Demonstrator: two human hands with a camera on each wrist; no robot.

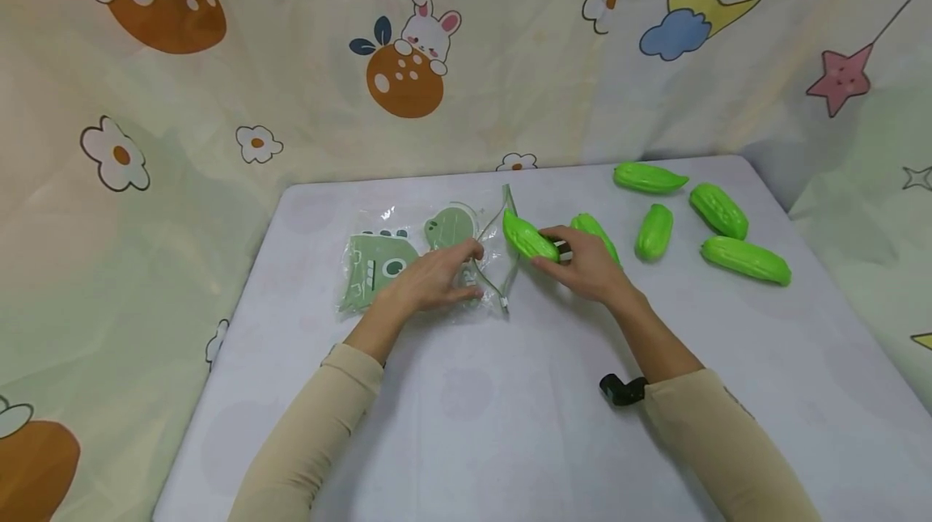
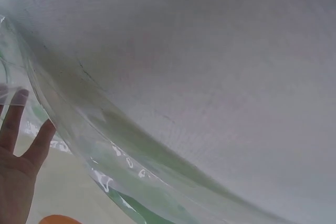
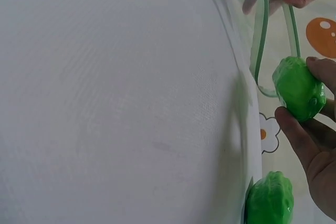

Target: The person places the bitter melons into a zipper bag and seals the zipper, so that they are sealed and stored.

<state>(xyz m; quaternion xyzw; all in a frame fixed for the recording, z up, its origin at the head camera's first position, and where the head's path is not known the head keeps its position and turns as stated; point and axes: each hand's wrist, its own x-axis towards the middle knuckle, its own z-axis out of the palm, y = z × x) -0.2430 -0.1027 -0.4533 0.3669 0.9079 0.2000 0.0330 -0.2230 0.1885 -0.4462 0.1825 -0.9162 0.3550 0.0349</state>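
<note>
A clear zip bag (image 1: 408, 263) printed with green dinosaur shapes lies on the white table (image 1: 510, 425). My left hand (image 1: 437, 279) holds its upper layer near the open mouth, the green zip strip (image 3: 261, 35) lifted into a gap. My right hand (image 1: 582, 263) grips a bright green ridged toy gourd (image 1: 529, 239), its tip at the bag's mouth. In the right wrist view the gourd (image 3: 298, 88) sits between thumb and fingers. The left wrist view shows the bag's clear film (image 2: 105, 150) and my fingers (image 2: 16, 129) through it.
Another green gourd (image 1: 597, 235) lies just behind my right hand. Several more lie at the table's back right, among them one (image 1: 650, 178) by the far edge and one (image 1: 746, 261) nearest the right side. A cartoon-print cloth (image 1: 408, 61) hangs behind.
</note>
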